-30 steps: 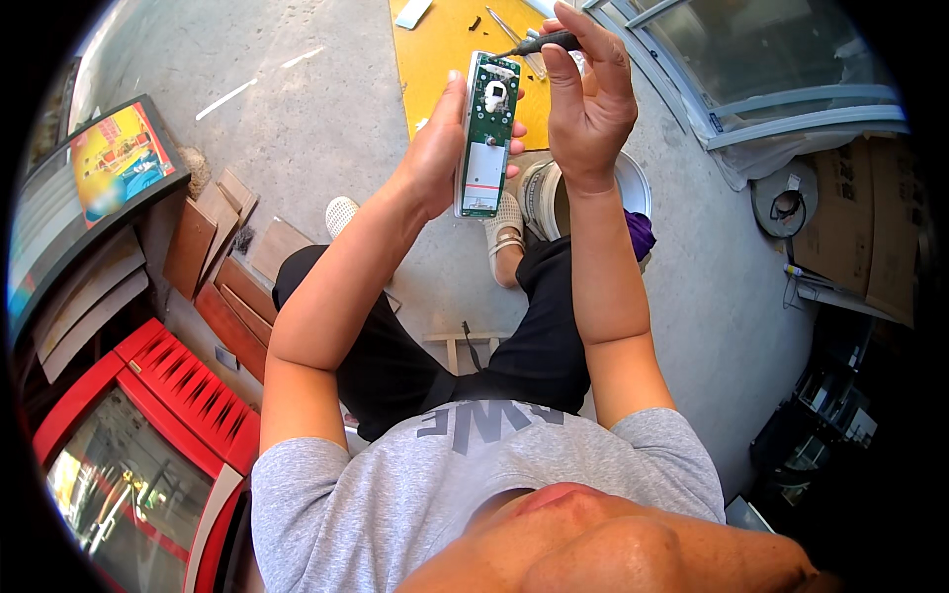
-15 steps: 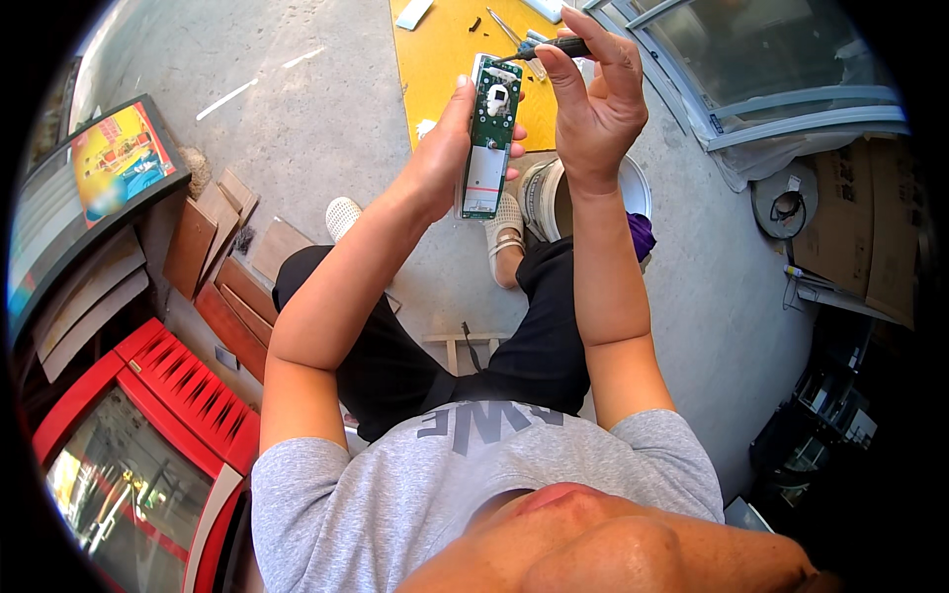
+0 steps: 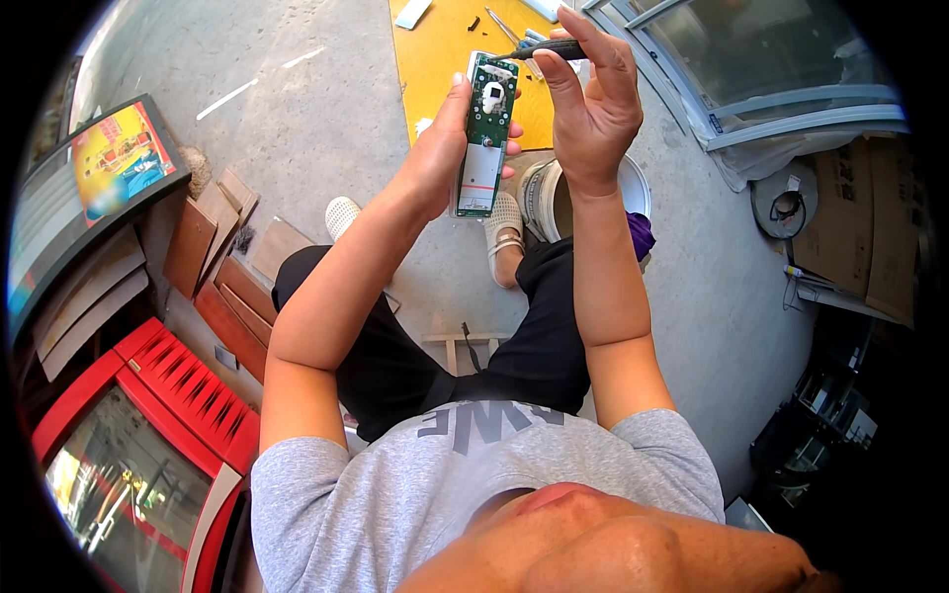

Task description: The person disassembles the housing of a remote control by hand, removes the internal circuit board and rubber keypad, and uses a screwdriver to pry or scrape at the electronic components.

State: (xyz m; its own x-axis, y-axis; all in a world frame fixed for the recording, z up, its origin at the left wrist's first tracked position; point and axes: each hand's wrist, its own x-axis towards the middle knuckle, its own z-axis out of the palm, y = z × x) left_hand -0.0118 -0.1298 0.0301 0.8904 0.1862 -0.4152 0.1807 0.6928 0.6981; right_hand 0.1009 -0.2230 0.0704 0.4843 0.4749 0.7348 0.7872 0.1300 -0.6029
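My left hand grips an elongated pale housing with a green circuit board in it, held upright lengthwise, its fingertips showing along the right edge. The board carries white parts near the top and a white panel on its lower half. My right hand holds a black-handled screwdriver between thumb and fingers, its thin tip at the top of the board; whether it touches cannot be made out. Beyond both hands a yellow mat on the floor bears tweezers, small dark pieces and light blue items.
A bucket with purple cloth stands by my right leg. Wooden boards, a red framed case and a screen-like panel lie left. A metal window frame, cardboard, a round metal item and dark equipment are at right.
My right hand has moved slightly rightward with the screwdriver since a second ago. The board dipped slightly half a second ago and is now back near its first height.
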